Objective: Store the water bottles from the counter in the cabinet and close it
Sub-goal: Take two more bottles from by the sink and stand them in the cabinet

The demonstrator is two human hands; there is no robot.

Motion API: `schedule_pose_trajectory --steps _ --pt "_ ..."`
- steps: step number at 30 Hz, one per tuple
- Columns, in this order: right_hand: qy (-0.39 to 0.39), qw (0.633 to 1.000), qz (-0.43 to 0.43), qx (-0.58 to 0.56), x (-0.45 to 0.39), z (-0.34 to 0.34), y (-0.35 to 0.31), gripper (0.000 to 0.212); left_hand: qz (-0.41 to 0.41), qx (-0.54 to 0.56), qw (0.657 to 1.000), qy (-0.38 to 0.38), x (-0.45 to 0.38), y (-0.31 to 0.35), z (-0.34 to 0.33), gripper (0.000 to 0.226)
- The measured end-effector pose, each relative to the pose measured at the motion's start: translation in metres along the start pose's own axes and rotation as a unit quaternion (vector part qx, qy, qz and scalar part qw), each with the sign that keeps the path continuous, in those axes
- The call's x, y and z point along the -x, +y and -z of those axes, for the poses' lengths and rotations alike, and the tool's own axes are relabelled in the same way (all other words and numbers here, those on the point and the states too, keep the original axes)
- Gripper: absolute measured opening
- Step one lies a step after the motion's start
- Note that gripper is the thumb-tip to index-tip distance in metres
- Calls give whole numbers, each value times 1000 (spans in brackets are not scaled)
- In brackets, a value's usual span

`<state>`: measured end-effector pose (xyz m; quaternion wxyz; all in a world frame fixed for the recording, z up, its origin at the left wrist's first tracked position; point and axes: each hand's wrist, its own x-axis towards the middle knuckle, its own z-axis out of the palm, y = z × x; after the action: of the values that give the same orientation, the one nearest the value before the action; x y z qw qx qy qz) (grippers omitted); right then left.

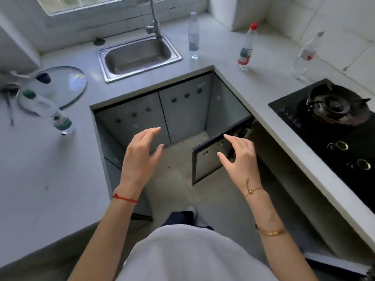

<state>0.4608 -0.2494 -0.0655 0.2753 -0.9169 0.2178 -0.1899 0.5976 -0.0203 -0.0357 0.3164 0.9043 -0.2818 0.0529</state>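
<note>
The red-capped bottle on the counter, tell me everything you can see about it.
The red-capped bottle is clear plastic with a slim neck, a red screw cap and a white label banded in green and red around its lower body. It stands upright on the pale grey counter, between the sink and the black gas hob, near the inner corner. Nothing touches it but the counter; neither hand is near. Its fill level is unclear.

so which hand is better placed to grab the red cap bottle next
Right. The right hand is empty at the open cabinet door, on the same side as the red-capped bottle. The left hand, also empty, would have to cross over.
</note>
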Motion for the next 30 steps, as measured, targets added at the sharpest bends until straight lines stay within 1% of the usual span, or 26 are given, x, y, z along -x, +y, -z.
schedule_pose_trajectory --steps 5,9,12,15,20,22,27,30 --pt "-48 995 81 -38 -31 -35 -35 52 80 -45 994 66 27 -33 38 46" --pt "-91 985 138 -52 -59 -68 -66 51 145 -82 982 93 40 -62 59 46" --pt "-119 976 170 -63 -84 -91 -88 50 196 -91 970 114 40 -80 68 46" --pt "-146 967 197 -67 -115 -118 -106 50 226 -90 960 140 29 -99 72 45" --pt "-183 955 221 -77 -181 -165 -141 49 267 -96 942 182 -22 -148 78 45" --pt "-190 950 237 -75 -204 -178 -154 49 271 -101 937 197 -46 -167 85 45" --pt "-203 941 256 -86 -274 -223 -201 48 281 -122 921 242 -120 -226 118 45" --pt "-205 936 274 -86 -307 -244 -221 47 293 -131 915 246 -163 -261 136 48"
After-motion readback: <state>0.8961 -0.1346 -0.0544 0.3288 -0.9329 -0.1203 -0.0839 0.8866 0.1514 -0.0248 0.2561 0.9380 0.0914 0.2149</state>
